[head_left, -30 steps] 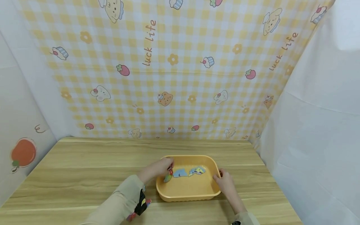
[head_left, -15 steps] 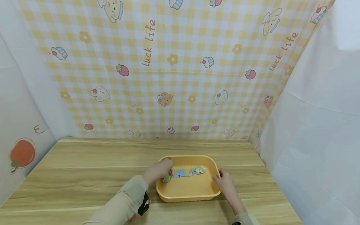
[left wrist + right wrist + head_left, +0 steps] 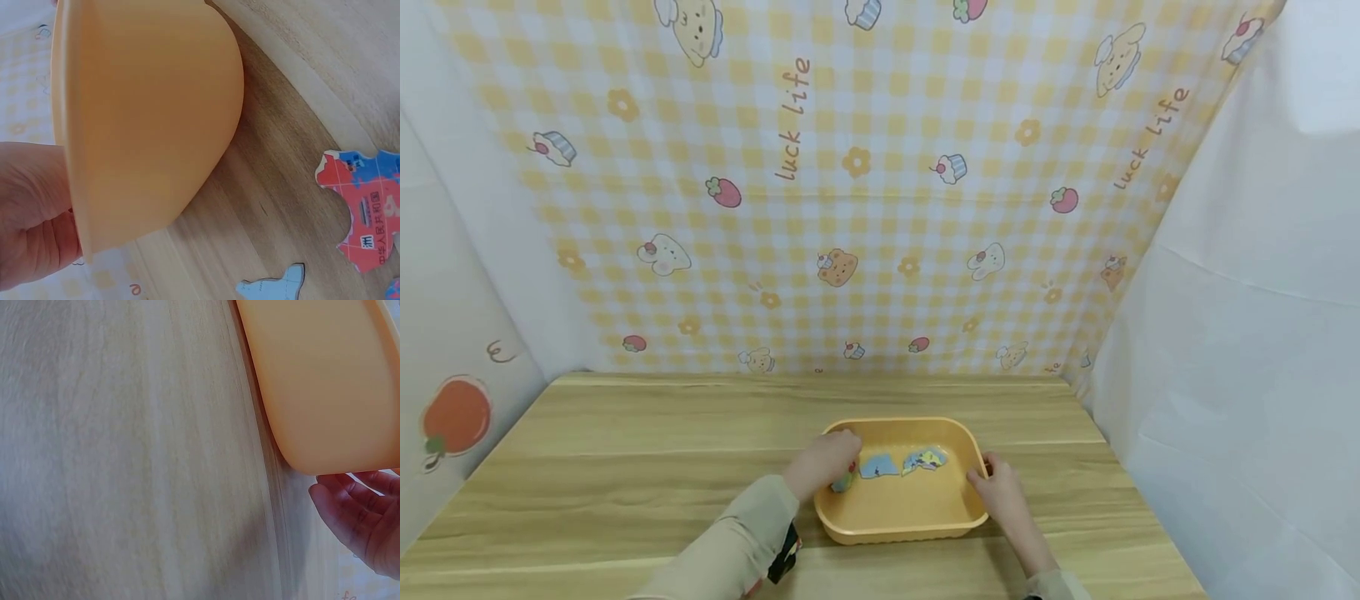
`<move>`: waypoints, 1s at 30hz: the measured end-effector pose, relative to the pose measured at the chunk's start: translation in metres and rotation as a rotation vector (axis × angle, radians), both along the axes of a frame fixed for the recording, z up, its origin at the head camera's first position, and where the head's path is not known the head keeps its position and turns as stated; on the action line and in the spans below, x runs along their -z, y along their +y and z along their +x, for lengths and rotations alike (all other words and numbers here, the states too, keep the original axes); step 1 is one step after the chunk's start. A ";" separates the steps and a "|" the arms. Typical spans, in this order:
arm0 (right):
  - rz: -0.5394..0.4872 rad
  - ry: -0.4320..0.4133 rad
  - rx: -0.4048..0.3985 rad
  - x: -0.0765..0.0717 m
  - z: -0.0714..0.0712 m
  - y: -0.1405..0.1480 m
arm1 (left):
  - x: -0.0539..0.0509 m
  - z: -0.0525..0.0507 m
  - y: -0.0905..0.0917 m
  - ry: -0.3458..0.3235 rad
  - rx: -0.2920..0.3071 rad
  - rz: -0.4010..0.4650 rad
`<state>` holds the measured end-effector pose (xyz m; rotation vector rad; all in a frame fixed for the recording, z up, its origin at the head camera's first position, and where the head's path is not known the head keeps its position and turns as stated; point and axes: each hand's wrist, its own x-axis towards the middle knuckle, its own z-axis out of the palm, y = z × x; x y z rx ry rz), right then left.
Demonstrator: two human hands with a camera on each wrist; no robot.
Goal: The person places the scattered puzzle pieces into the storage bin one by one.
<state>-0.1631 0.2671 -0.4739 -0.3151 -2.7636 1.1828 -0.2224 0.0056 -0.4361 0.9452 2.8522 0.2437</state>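
A yellow plastic basin (image 3: 902, 531) sits on the table. Inside lie a light-blue map puzzle piece (image 3: 878, 467) and a blue-and-yellow map puzzle piece (image 3: 925, 459). My left hand (image 3: 826, 463) reaches over the basin's left rim, its curled fingers on a green-and-red puzzle piece (image 3: 842, 481); the fingertips are mostly hidden, and in the left wrist view the basin wall covers them. With thumb inside and fingers outside, my right hand (image 3: 1002, 492) grips the right rim. The right wrist view shows those fingers (image 3: 350, 515) curled against the outer wall.
On the wooden table (image 3: 625, 467), left of the basin, lie a red-and-blue map puzzle piece (image 3: 369, 206) and a pale-blue piece (image 3: 275, 286). In the head view the left sleeve (image 3: 730, 542) covers most of that spot. A checked cloth (image 3: 880, 217) hangs behind.
My left hand has come slightly lower and nearer the basin's left side, and the green-and-red puzzle piece has shifted a little left with it. The right hand keeps its grip on the rim.
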 end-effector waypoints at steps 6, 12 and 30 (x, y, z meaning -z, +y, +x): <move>0.003 0.006 0.000 0.000 0.000 0.000 | 0.003 -0.001 0.001 0.062 0.029 -0.015; 0.005 0.011 -0.011 -0.002 0.001 -0.001 | 0.005 0.000 0.003 0.069 0.003 -0.047; -0.019 0.005 -0.001 0.000 0.001 0.000 | 0.015 0.005 0.000 0.215 0.012 -0.067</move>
